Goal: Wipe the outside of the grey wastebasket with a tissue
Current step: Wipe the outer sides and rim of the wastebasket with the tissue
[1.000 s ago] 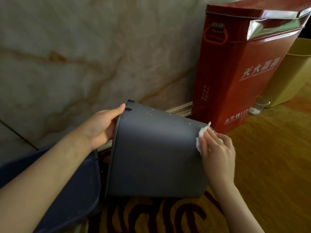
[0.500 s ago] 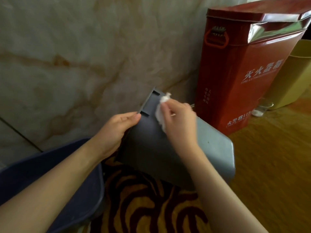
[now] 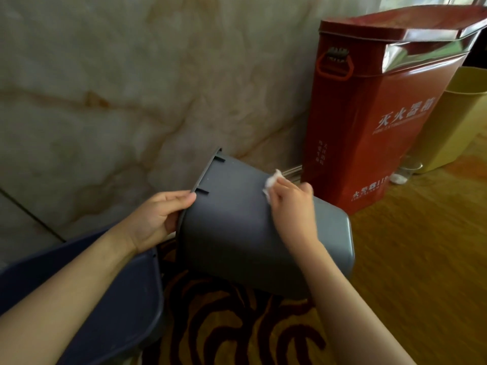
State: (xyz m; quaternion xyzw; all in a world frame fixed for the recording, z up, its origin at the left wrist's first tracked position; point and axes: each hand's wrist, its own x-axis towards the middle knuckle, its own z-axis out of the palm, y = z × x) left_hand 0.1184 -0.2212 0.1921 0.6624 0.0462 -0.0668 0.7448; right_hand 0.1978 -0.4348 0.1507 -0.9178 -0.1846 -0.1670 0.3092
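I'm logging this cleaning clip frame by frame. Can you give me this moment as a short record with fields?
object: grey plastic wastebasket, tipped on its side, rim toward the marble wall
left hand: grips the rim
right hand: presses a crumpled white tissue on the outer wall
floor: patterned brown carpet
nearby: red metal fire-extinguisher box, yellow bin, dark blue bin

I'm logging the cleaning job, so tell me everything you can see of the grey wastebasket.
The grey wastebasket looks like matte plastic with rounded corners and a lipped rim with small ribs under it. It lies tipped on its side over patterned carpet, base toward the red box. The left hand grips its rim; the right hand presses a white tissue against its upper side.
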